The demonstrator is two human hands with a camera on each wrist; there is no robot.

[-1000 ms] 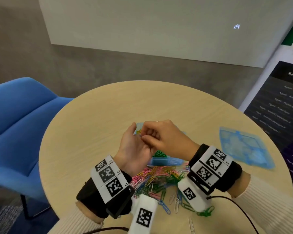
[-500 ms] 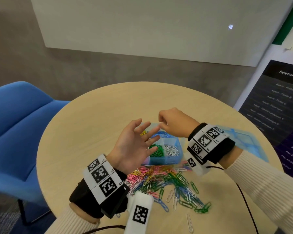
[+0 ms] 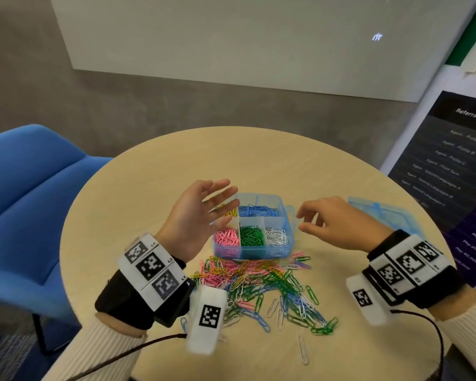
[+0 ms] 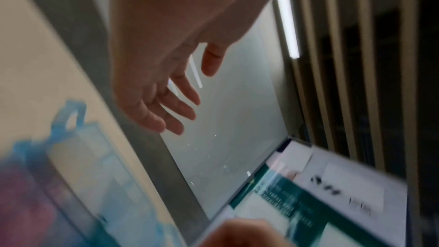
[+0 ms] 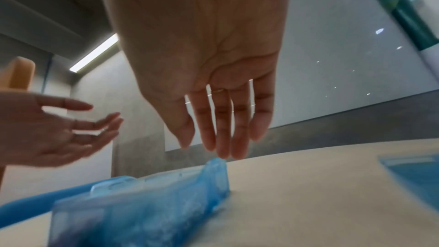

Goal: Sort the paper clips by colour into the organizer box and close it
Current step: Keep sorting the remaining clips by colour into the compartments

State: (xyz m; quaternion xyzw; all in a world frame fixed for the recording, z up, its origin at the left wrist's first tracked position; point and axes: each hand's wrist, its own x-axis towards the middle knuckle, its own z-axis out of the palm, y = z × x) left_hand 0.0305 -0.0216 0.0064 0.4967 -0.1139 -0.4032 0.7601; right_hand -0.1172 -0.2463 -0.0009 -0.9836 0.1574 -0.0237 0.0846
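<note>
In right-wrist view, ring [image 5: 218,90].

A blue chair [image 3: 25,193] stands beside the round wooden table [image 3: 259,160], a whiteboard [image 3: 259,37] behind.

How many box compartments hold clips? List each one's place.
5: pink near left, green near middle, white near right, blue far right, yellow far left, partly hidden by left hand.

Open blue organizer box [image 3: 252,253] partly filled, mixed paper clips [image 3: 261,291] beside, lid [image 3: 384,215] apart
</note>
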